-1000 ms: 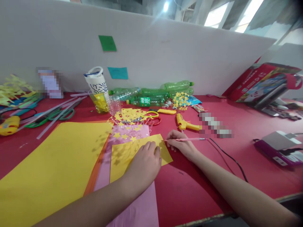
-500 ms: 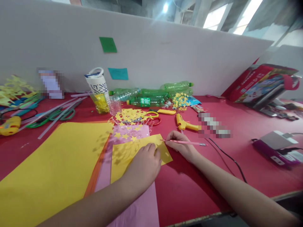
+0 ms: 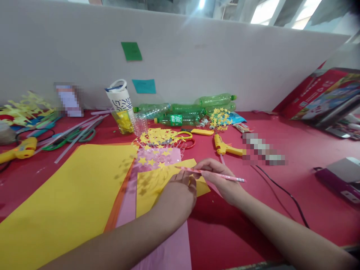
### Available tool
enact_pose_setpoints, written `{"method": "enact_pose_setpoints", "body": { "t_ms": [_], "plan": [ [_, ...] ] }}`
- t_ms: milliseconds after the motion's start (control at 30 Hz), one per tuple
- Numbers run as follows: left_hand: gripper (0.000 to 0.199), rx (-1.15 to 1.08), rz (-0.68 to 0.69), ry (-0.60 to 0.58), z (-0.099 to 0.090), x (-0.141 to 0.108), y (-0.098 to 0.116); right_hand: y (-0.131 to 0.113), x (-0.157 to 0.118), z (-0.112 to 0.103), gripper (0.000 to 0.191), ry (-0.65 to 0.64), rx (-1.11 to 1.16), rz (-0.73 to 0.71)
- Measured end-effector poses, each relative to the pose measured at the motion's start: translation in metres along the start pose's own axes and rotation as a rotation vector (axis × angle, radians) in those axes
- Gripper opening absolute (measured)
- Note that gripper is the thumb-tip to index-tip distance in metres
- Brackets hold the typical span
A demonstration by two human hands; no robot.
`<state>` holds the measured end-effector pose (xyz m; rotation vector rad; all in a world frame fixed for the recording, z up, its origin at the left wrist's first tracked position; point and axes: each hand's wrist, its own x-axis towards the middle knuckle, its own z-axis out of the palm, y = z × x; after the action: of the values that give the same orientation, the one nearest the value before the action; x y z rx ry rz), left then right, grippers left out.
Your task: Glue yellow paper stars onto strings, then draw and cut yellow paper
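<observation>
My right hand (image 3: 218, 176) pinches a pink pencil (image 3: 226, 176), whose tip points left over a small yellow paper sheet (image 3: 147, 185). Pressed palm-down on that sheet is my left hand (image 3: 178, 191), its fingers slightly bent and just below the pencil's front end. Whether the tip touches the paper I cannot tell. Pink paper (image 3: 168, 243) lies under the small sheet. To the left rests a stack of large yellow paper (image 3: 67, 187) with orange sheets (image 3: 118, 198) beneath. Yellow paper stars (image 3: 161, 165) on clear plastic stand just beyond the small sheet.
Behind are green plastic bottles (image 3: 180, 120), scissors (image 3: 185, 135), a yellow cutter (image 3: 202, 132) and a yellow glue gun (image 3: 226, 148) on the red table (image 3: 239, 236). A white cup (image 3: 121, 103) stands left of the bottles. A black cable (image 3: 284, 191) runs at right.
My right hand has moved the pencil left across the small yellow sheet, so its tip is above my left fingers. My left hand stays on the paper. The view has shifted slightly.
</observation>
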<state>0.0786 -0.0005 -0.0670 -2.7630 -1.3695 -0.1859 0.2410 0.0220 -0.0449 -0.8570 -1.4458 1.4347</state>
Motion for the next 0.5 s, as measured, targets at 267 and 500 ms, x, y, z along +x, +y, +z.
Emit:
{"method": "enact_pose_setpoints", "body": {
  "t_ms": [267,500],
  "plan": [
    [0.037,0.095,0.024,0.048,-0.001,-0.001,-0.001,0.000,0.006,-0.009,0.009,0.169,0.042,-0.116],
    [0.034,0.054,0.021,0.020,-0.007,0.000,0.000,0.001,0.012,-0.011,0.009,0.219,0.032,-0.127]
  ]
}}
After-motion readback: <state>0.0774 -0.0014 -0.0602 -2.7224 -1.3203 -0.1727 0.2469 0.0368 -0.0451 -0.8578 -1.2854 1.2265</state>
